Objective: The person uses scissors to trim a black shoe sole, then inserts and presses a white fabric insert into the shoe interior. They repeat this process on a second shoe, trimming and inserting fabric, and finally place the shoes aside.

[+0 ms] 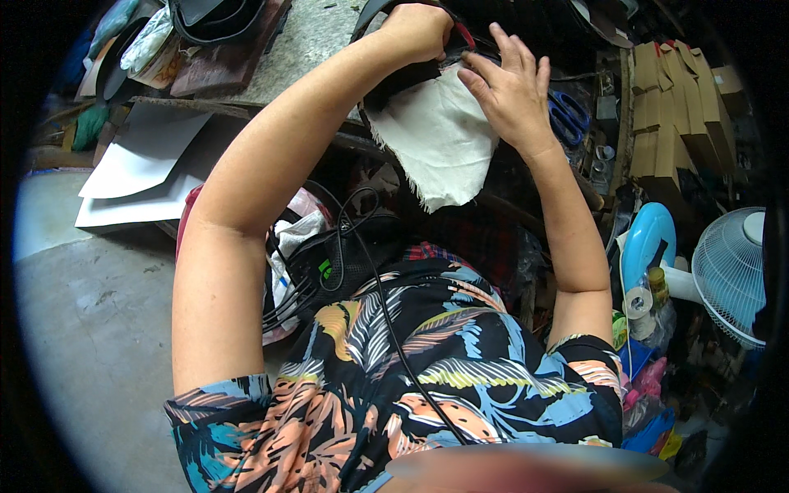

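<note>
- I see cloth (436, 140) left of the right hand (516, 99).
- Scissors (569, 119) sit right of that hand.
- Cardboard boxes (664, 123) stand further right, behind the electric fan (730, 271).

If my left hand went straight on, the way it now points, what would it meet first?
Probably the narrow red strip just to its right; the right hand lies beyond, though depth there is unclear.

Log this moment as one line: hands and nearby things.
left hand: curled, contents unclear | right hand: fingers spread near cloth's top | white cloth: hanging, frayed edge | blue-handled scissors: right of right hand
</note>
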{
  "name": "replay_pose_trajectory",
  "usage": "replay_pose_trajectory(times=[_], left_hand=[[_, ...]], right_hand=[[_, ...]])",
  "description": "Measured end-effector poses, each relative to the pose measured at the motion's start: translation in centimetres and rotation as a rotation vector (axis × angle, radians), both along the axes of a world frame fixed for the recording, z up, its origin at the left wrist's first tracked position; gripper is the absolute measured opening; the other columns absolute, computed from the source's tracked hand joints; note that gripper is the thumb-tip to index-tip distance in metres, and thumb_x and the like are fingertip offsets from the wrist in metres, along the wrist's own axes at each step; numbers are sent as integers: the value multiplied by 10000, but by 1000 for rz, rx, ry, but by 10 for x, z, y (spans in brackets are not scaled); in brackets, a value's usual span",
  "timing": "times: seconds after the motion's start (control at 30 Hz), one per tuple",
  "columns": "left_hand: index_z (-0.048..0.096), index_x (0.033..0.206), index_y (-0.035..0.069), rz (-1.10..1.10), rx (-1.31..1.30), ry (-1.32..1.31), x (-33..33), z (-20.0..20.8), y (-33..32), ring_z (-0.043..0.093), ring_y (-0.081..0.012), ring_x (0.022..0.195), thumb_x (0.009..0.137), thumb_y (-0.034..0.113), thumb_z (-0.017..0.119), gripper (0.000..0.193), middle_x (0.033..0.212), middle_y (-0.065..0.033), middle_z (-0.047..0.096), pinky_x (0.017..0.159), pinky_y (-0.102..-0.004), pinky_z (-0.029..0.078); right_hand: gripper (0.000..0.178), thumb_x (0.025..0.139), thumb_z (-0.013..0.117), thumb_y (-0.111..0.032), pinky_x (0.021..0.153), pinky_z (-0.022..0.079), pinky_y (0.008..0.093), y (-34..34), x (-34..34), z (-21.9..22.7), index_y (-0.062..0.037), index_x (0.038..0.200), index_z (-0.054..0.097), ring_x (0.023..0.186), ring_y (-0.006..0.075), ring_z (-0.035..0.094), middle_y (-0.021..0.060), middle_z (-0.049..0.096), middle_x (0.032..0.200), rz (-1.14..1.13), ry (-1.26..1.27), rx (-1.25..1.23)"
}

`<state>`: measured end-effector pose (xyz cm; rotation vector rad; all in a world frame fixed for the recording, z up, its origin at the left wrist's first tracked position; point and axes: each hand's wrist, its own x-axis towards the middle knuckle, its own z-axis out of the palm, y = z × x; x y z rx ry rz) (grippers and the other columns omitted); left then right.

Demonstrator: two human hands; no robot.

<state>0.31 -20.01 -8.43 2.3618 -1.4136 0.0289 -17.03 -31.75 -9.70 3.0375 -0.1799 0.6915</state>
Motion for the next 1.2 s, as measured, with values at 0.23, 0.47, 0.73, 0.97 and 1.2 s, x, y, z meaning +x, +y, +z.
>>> replay_pose_trajectory(times=[0.23,0.47,0.73,0.97,1.2], left_hand=[[752,798,124,62,-12,131,2,6,8,700,-305,805,745,102,656,113,810,-129,724,734,-418,538],[752,855,110,30,-25,121,-1,5,13,698,-302,861,765,56,595,189,874,-141,729,746,-417,538],[704,976,54,-135,10,234,10,-1,16,702,-273,848,715,53,647,267,871,-131,723,738,-384,544],[687,1103,32,-89,180,265,5,7,15,707,-273,938,741,13,658,363,1015,-156,729,815,-360,555],[743,973,73,-143,20,50,-8,1,22,701,-305,900,715,154,740,270,930,-148,728,823,-381,554]], right_hand=[[576,924,466,-682,1123,105,724,12,4,-16,-296,1312,648,1472,332,250,79,342,1585,117,35,-183],[434,920,495,-659,1124,117,724,-18,-6,-4,-401,1201,702,1457,311,284,57,416,1540,134,28,-253],[439,925,479,-670,1133,110,718,-10,-7,-6,-414,1203,703,1466,296,275,48,373,1569,180,6,-214],[389,944,492,-621,1179,50,665,-22,0,-11,-443,1238,675,1490,274,231,9,298,1613,221,112,-133],[383,957,457,-622,1179,36,652,-49,-12,9,-440,1193,698,1483,247,245,-19,332,1596,129,33,-346]])
